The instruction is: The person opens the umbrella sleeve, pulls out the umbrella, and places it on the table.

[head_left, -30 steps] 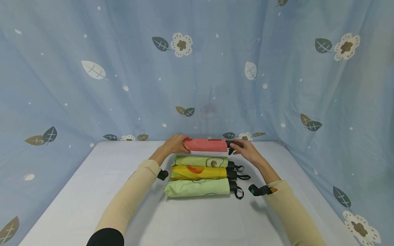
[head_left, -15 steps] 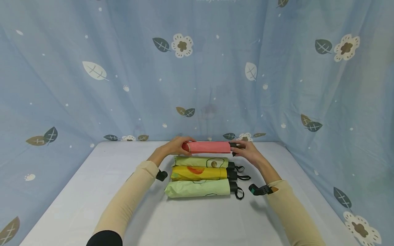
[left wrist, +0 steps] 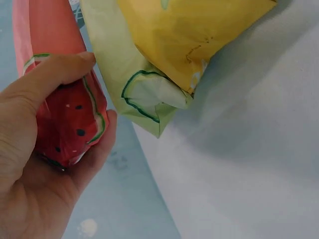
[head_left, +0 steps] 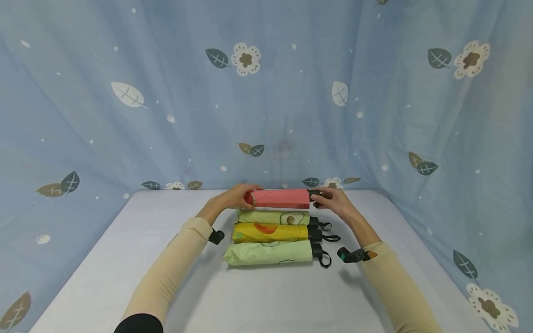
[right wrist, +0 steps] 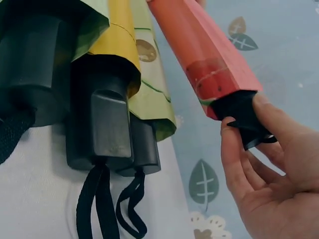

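Note:
A folded red umbrella (head_left: 281,198) in a watermelon-print sleeve lies crosswise between both hands, behind a row of other folded umbrellas. My left hand (head_left: 235,198) grips its rounded end; thumb and fingers wrap the seeded tip (left wrist: 70,124) in the left wrist view. At the other end my right hand (head_left: 335,203) pinches the black handle (right wrist: 241,117) between thumb and fingers. Closest to the red one is a light green avocado-print umbrella (head_left: 270,217). In front of that lie a yellow umbrella (head_left: 270,233) and another pale green umbrella (head_left: 268,253), handles pointing right.
The umbrellas lie on a white table (head_left: 266,296), their black wrist straps (head_left: 331,238) sticking out on the right. A blue curtain (head_left: 266,101) with leaves and flowers hangs behind the table's far edge and along both sides.
Both hands keep hold of the red umbrella, which has shifted and turned slightly about its length; the left hand has rolled further around its end. The other umbrellas stay put.

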